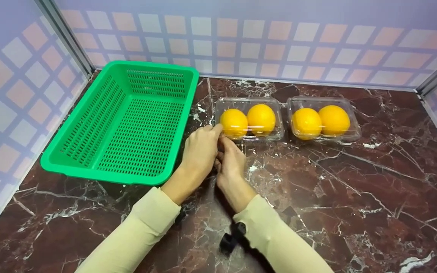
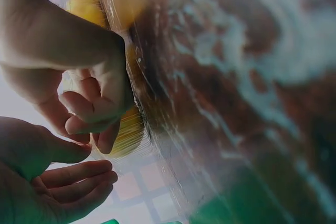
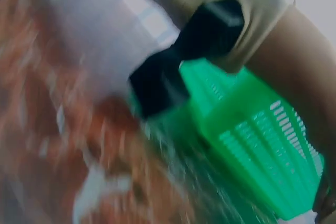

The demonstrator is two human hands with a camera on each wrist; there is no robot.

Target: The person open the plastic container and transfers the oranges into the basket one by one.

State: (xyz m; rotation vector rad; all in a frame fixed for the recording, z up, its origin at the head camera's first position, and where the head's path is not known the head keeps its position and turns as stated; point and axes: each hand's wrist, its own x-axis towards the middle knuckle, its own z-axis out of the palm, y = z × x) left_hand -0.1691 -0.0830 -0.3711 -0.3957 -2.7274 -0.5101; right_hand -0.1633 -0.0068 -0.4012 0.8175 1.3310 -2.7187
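Note:
Two clear plastic boxes stand side by side, with two oranges in each. At the near left corner of the left box [image 1: 254,139], both hands meet. My left hand [image 1: 200,148] reaches in from the left, its fingers fairly straight and its fingertips at that corner; the left wrist view shows a gap between thumb and index finger. My right hand [image 1: 233,161] has curled fingers and pinches the box edge, partly hidden by the left hand in the head view. Oranges [image 1: 261,119] show through the plastic. The right box [image 1: 349,135], with its oranges [image 1: 334,120], stands untouched by either hand.
A green perforated basket [image 1: 182,148] with nothing in it stands left of the hands. Patterned panels [image 1: 241,49] bound the dark red marble-like tabletop [image 1: 336,197] at the back and sides. A black wrist camera [image 1: 229,242] hangs below the right sleeve.

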